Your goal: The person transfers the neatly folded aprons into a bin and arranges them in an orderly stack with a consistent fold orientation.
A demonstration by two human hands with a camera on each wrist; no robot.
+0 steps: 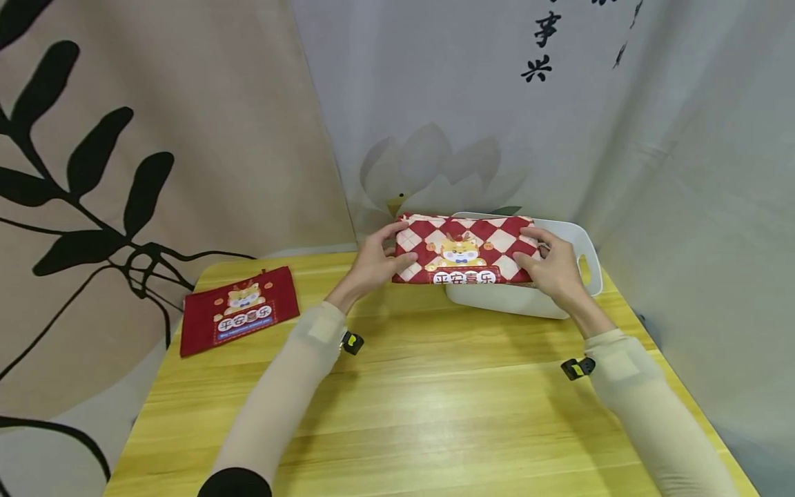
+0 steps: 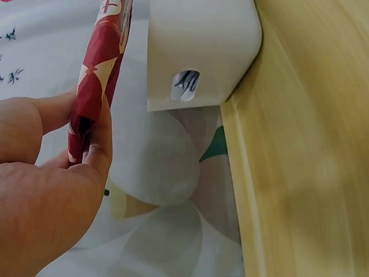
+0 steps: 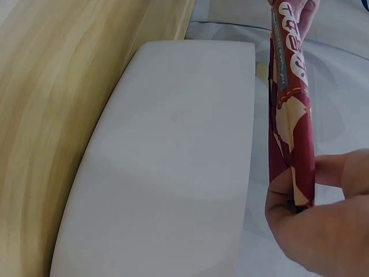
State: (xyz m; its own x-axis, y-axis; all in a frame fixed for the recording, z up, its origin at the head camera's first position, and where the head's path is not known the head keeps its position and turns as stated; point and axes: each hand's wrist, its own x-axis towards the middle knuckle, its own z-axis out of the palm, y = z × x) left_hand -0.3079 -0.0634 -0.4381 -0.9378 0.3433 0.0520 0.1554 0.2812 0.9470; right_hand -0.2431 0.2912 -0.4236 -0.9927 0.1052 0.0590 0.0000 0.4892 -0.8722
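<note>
A flat red-and-cream checked fabric pouch (image 1: pixel 459 252), printed with a cartoon animal and white characters, is held up in front of a white plastic bin (image 1: pixel 509 301). My left hand (image 1: pixel 374 266) pinches its left end between thumb and fingers. At the opposite end, my right hand (image 1: pixel 555 273) grips the pouch the same way. Seen edge-on in the left wrist view, the pouch (image 2: pixel 95 81) is thin and upright, apart from the bin (image 2: pixel 202 34). The right wrist view shows the pouch (image 3: pixel 295 121) beside the bin's long wall (image 3: pixel 161 156). The bin's inside is mostly hidden.
A plain red pouch (image 1: pixel 205 317) with a similar print lies flat at the table's left side. The wooden table (image 1: pixel 397 407) ends at a printed curtain (image 1: pixel 435 103) behind. The bin stands near the back right edge, with a handle hole in its end.
</note>
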